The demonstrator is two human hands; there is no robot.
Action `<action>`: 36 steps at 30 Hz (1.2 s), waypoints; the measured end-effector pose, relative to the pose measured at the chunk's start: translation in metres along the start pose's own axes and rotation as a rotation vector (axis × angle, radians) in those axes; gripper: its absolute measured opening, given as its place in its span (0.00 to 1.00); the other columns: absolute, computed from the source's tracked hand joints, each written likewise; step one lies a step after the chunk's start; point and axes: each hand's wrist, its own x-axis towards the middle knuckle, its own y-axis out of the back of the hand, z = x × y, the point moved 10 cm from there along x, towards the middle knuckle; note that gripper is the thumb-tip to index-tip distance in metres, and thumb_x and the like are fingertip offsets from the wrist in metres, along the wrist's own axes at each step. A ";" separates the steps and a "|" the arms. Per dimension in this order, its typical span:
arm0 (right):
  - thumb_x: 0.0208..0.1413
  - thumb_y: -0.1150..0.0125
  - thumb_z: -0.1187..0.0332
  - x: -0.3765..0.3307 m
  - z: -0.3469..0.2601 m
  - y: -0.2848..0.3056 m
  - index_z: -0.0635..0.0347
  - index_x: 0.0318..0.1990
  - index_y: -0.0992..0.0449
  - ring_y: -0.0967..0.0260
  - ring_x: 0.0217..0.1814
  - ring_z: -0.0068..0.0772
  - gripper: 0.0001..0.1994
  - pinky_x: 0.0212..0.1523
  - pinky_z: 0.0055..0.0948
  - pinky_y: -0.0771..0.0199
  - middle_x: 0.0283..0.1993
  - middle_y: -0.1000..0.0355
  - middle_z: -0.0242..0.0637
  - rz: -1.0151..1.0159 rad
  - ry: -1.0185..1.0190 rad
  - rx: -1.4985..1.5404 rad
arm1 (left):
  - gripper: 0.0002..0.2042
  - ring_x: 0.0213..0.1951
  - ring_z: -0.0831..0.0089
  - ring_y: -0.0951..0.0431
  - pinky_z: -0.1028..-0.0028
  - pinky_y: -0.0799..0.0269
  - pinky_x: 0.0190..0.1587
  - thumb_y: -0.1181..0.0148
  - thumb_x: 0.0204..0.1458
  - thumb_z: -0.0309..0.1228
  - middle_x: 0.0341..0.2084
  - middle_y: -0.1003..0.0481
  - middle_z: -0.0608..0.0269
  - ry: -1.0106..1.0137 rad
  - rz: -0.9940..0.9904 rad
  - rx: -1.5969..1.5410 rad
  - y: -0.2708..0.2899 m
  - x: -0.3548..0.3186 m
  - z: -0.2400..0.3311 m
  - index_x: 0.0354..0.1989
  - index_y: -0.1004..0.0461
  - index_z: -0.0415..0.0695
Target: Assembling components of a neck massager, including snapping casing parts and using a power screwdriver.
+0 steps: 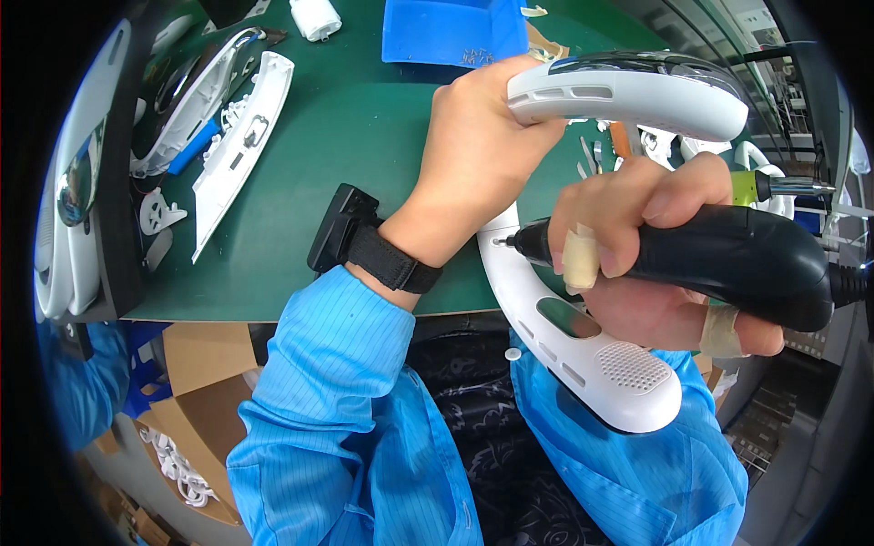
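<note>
A white U-shaped neck device (628, 107), like a neck fan, is held over the front edge of the bench with its curve toward the left. My left hand (478, 132) is closed round the bend at its far arm. The near arm carries slots, a dark oval panel and a perforated patch, and hangs past the bench edge above my lap. My right hand (628, 237), with tape on its fingers, wraps round a black electric screwdriver (728, 259). The screwdriver's bit points left and meets the near arm at a small hole.
A blue bin (455, 32) with small screws stands at the far middle. White curved shells (244, 150) lie at the left, beside a dark-framed upright holding another white device (77, 200). A green-handled driver (774, 187) lies at right. Cardboard boxes (205, 400) stand below the bench.
</note>
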 end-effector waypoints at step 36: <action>0.52 0.62 0.18 0.051 -0.094 0.050 0.61 0.45 0.26 0.33 0.19 0.33 0.48 0.20 0.31 0.30 0.23 0.32 0.40 0.526 0.337 -0.070 | 0.10 0.33 0.76 0.19 0.77 0.24 0.38 0.27 0.48 0.21 0.30 0.21 0.65 -0.061 -0.346 0.047 -0.030 -0.006 0.038 0.36 0.23 0.42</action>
